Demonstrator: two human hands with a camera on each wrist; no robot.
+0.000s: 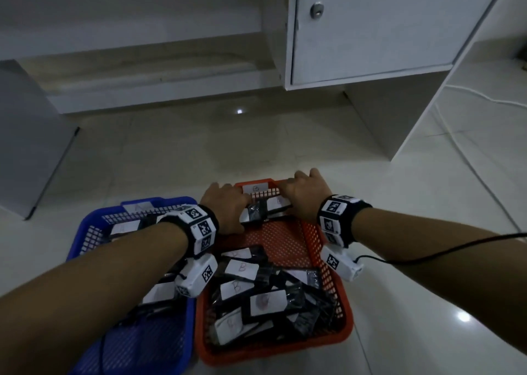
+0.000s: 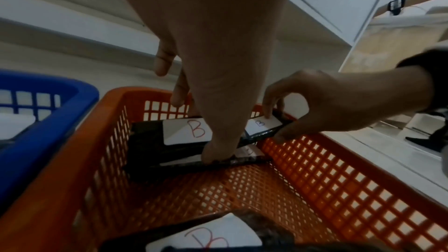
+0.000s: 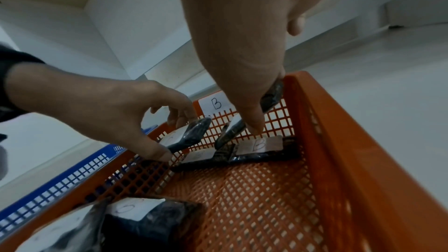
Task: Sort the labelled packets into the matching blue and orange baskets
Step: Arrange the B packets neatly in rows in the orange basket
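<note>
Packets labelled B (image 2: pixel 185 131) are lying at orange basket's (image 1: pixel 310 233) far end | left hand (image 1: pixel 225 206) is pinching one packet (image 3: pixel 186 137) | right hand (image 1: pixel 303 193) is pinching another packet (image 2: pixel 263 126) | blue basket (image 1: pixel 85 226) is sitting alongside.

Both hands (image 3: pixel 244 64) seemingly pinch packets (image 3: pixel 191 135) — over orange basket (image 3: pixel 339 141).

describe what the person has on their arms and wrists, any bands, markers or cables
Both forearms are bare, no sleeves. Each wrist wears a black band ringed with white blocks printed with black square fiducial markers, plus a white camera unit slung beneath. A thin black cable trails from the right unit.
</note>
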